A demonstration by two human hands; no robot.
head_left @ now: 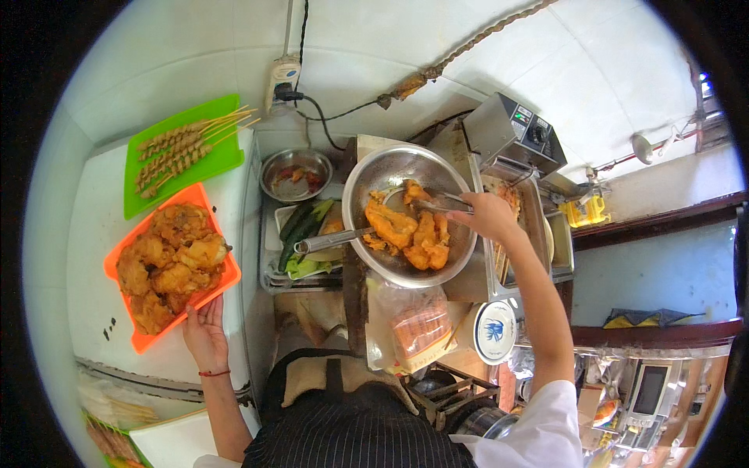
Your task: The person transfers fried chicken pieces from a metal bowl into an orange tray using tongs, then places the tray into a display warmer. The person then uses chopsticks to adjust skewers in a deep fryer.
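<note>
My right hand (491, 217) grips metal tongs (445, 203), whose tips are at a piece of fried chicken (415, 191) in a steel bowl (359, 175). More golden-brown chicken pieces (392, 226) lie in that bowl. A metal utensil handle (331, 240) sticks out over its left rim. On the left, my left hand (207, 335) holds the near edge of an orange tray (212, 204), its fingers partly hidden under it. Fried chicken pieces (175, 257) are heaped on the tray, which rests on a white surface.
A green tray (226, 160) of skewers lies behind the orange one. Between the work areas stand a small steel bowl (273, 168) and a container with cucumbers (295, 230). A bagged stack of sausages (421, 331) sits near me. A fryer control box (519, 136) is at right.
</note>
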